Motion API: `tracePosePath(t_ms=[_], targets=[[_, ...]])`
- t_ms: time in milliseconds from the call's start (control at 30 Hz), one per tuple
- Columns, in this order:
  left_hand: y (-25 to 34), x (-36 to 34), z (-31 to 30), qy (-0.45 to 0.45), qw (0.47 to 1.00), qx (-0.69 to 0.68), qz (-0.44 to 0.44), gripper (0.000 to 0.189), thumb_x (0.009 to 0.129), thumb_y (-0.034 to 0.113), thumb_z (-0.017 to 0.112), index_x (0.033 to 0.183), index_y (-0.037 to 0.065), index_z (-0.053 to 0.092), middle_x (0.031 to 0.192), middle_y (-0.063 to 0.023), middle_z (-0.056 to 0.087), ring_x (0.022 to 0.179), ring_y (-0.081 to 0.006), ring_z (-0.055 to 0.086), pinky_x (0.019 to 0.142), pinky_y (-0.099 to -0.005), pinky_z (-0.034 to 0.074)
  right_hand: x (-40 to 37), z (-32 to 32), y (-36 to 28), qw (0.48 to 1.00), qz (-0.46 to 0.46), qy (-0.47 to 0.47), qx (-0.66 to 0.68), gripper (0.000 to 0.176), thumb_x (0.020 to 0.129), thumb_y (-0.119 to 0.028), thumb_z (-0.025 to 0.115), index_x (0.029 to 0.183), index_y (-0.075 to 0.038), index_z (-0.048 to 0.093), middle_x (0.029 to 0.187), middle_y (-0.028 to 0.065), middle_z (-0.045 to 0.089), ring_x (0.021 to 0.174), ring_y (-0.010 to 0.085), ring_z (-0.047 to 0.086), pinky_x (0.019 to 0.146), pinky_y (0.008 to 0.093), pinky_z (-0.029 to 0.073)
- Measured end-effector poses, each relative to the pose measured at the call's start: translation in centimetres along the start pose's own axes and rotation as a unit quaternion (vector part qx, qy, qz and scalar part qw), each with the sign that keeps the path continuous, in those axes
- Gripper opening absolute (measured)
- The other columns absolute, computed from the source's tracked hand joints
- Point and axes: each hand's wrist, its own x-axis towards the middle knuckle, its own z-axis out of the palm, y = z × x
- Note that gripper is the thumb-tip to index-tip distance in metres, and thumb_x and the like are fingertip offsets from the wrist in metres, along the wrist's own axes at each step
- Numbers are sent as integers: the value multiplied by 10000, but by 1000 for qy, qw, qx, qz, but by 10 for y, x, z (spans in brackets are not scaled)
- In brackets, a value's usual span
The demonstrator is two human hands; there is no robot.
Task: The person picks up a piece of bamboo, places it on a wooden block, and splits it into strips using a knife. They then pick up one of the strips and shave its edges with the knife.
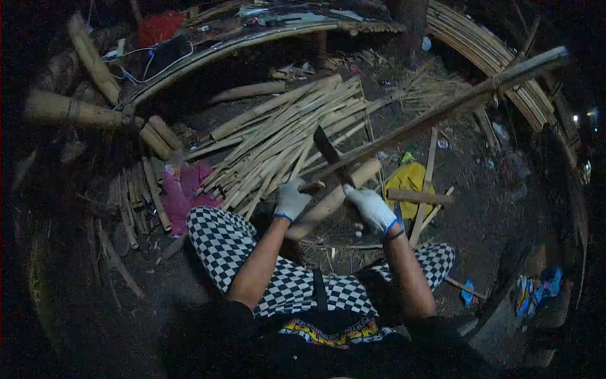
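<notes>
Left hand (291, 199), white glove, was closed around the near end of a long bamboo pole (435, 117). The pole's long axis ran from that grip up and to the right, with its far end high near the curved bamboo slats (467, 44). Right hand (374, 208), also gloved, was closed on the handle of a chopping knife (328, 150). The blade stood up and to the left of that hand and crossed the pole just beyond the left grip. Couldn't tell whether the edge touched the pole. A thick bamboo log (328, 202) lay under both hands, roughly parallel to the pole, between the knees in checkered trousers (221, 240). Left hand was nearer the pole's end; right hand sat just beside it on the pole's right. A pile of split bamboo strips (284, 132) lay beyond the hands on the ground (480, 215). A pink cloth (183, 192) lay to the left and a yellow bag (407, 180) to the right.
</notes>
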Motion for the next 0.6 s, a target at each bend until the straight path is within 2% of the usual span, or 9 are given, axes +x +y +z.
tracePosePath(t_ms=[67, 133, 200, 233, 333, 400, 433, 533, 600], targets=[[8, -9, -8, -51, 997, 51, -14, 352, 613, 176, 672, 928, 18, 671, 869, -215, 654, 866, -366, 625, 786, -395, 500, -8, 4, 3, 997, 64, -4, 43, 512, 883, -477, 535, 800, 22, 614, 645, 63, 561, 594, 145, 524, 538, 305, 423], [-20, -10, 5, -63, 996, 62, 6, 365, 645, 237, 672, 930, 9, 671, 832, -205, 660, 826, -361, 638, 779, -390, 505, -12, 9, 10, 998, -23, 20, 61, 383, 870, -388, 600, 773, -17, 596, 611, 15, 510, 571, 110, 460, 511, 281, 367], [-34, -10, 12, -129, 987, 96, 13, 485, 664, 323, 694, 971, -48, 641, 910, -230, 650, 865, -336, 637, 769, -395, 499, -14, -4, 13, 997, -15, -3, -70, 446, 867, -385, 600, 880, 60, 632, 699, -1, 558, 640, 82, 456, 587, 278, 394], [-37, -14, 15, -117, 989, 92, 12, 485, 664, 323, 694, 971, -48, 641, 910, -230, 650, 865, -336, 637, 769, -395, 499, -17, -8, 16, 999, 15, -34, 29, 404, 857, -353, 626, 883, 49, 624, 690, -18, 548, 635, 78, 444, 576, 284, 383], [13, -8, -16, -460, 872, 85, -148, 1029, 605, 606, 738, 1249, -133, 424, 1253, -315, 472, 1164, -341, 490, 961, -402, 400, 8, -39, 60, 991, -33, -87, -94, 351, 860, -336, 635, 876, 14, 634, 663, -32, 543, 615, 76, 451, 565, 277, 387], [-13, -19, 8, -394, 908, 90, -110, 1044, 627, 682, 681, 1246, -122, 439, 1225, -292, 508, 1130, -361, 510, 948, -395, 406, 10, -39, 62, 995, -4, -83, -47, 340, 867, -343, 627, 866, -3, 644, 670, -26, 554, 594, 82, 460, 547, 280, 394], [-25, -20, 13, -382, 913, 91, -111, 1044, 627, 682, 681, 1246, -122, 439, 1225, -292, 508, 1130, -361, 510, 948, -395, 406, 14, -32, 66, 998, -29, -50, -23, 247, 876, -274, 620, 745, -71, 566, 584, -34, 481, 493, 62, 413, 443, 253, 327], [-32, -12, 12, -471, 877, 98, 1, 877, 720, 719, 552, 1062, -87, 599, 1085, -232, 608, 966, -348, 594, 809, -396, 475, 0, -22, 49, 986, 38, -68, 147, 201, 886, -240, 598, 765, -88, 546, 547, -2, 471, 376, 97, 395, 346, 255, 301], [-31, -13, 8, -475, 877, 60, -44, 783, 762, 697, 514, 921, -55, 661, 887, -230, 654, 824, -346, 637, 728, -425, 481, 13, -16, 67, 984, 46, -59, 163, 208, 895, -232, 581, 746, -98, 529, 531, 6, 457, 333, 110, 370, 310, 261, 286]])
